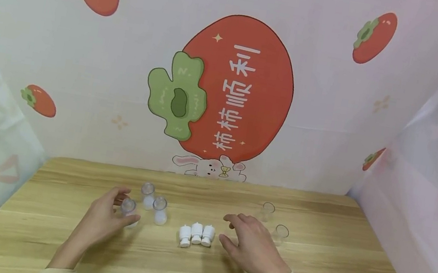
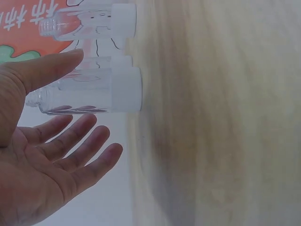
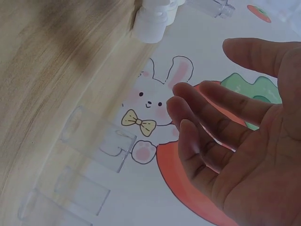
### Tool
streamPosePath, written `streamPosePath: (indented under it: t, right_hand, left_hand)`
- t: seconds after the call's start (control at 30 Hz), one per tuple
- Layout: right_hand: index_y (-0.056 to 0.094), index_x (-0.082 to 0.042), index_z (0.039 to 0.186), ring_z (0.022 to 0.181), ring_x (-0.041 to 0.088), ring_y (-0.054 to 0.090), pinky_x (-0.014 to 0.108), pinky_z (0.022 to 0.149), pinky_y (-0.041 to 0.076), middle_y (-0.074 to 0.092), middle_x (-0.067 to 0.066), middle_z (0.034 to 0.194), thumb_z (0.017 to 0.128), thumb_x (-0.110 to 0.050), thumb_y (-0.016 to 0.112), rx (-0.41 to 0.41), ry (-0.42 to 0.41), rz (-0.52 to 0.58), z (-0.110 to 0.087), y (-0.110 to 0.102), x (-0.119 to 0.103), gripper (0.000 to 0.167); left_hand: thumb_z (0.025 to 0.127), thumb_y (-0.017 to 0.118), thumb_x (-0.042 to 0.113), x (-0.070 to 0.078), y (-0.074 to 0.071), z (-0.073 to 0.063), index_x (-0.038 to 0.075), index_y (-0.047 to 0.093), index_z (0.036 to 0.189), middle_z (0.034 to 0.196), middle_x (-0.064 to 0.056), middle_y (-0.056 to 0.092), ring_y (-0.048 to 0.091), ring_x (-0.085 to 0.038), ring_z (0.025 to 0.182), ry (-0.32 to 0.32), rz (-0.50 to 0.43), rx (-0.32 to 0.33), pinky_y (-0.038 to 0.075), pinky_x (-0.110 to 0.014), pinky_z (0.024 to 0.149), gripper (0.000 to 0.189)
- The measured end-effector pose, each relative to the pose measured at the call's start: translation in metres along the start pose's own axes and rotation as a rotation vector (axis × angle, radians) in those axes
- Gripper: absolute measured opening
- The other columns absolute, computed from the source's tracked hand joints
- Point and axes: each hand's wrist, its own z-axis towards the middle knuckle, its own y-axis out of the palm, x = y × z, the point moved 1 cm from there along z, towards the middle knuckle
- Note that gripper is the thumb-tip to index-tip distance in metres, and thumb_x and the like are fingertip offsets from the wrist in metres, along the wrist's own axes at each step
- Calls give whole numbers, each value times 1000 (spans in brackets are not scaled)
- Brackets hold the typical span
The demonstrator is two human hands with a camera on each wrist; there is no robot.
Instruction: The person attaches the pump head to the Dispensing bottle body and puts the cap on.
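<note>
On the left of the wooden table stand three small clear bottles with white bottoms: a near one (image 1: 128,208), a back one (image 1: 147,195) and a right one (image 1: 160,211). My left hand (image 1: 108,212) is at the near bottle, thumb on one side and spread fingers on the other; the left wrist view shows the fingers relaxed beside a clear bottle (image 2: 80,96). Three white pump tops (image 1: 197,233) stand in a row mid-table. Just right of them hovers my right hand (image 1: 252,246), holding nothing, its fingers loosely bent in the right wrist view.
Clear open-topped caps (image 1: 281,233) stand behind the right hand; the right wrist view shows three clear caps (image 3: 99,141). The wooden table (image 1: 159,270) ends at a backdrop (image 1: 126,69) printed with persimmons and a rabbit. Sheets hang at both sides.
</note>
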Motion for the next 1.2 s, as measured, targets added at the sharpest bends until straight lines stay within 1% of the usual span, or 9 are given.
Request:
streamPosePath:
  t: [0.13,0.27,0.47,0.73,0.9,1.0,1.2]
  right_hand:
    - [69,-7,118,89,17,64,39,75,53,70,3,97,89,-25,77,-5,-2,-8,0,1,0,34]
    - [69,-8,117,90,19,64,39,75,53,70,3,96,89,-25,78,-4,-1,-1,0,1,0,34]
    - [68,-8,118,90,20,62,40,74,51,69,2,95,90,-25,77,-45,12,33,1,5,-3,34]
    - [69,-7,118,88,17,63,41,75,50,70,2,97,92,-24,75,-80,31,101,4,13,-6,32]
    - [70,-5,116,85,17,63,37,73,49,70,3,95,93,-25,74,-101,81,138,9,19,-5,31]
    - [69,-5,116,85,19,63,38,73,50,70,4,95,93,-27,74,-127,119,157,11,24,-5,32]
    - [68,-4,117,85,20,64,41,74,50,69,4,94,93,-31,73,-159,158,137,13,31,-6,37]
  left_hand:
    - [80,88,19,-2,0,0,-11,48,134,123,-27,62,60,-44,113,0,-15,-16,50,-57,94,74]
    - [80,87,20,-3,1,0,-10,49,133,123,-27,62,59,-44,114,-22,-22,-38,52,-55,93,72]
    - [82,86,21,-3,1,-2,-9,50,132,123,-27,62,60,-45,113,-65,-41,-80,54,-53,91,69]
    - [83,84,15,-4,3,-3,-10,49,131,122,-31,60,63,-46,108,-82,-74,-94,56,-50,87,64]
    - [83,84,13,-5,4,-4,-10,50,128,120,-29,61,64,-44,106,-100,-88,-94,57,-48,86,61]
    - [82,84,11,-5,5,-4,-10,51,126,117,-27,63,66,-42,103,-112,-108,-90,59,-45,83,58]
    - [82,84,10,-4,5,-4,-9,53,122,112,-23,64,68,-38,101,-123,-114,-83,59,-40,80,54]
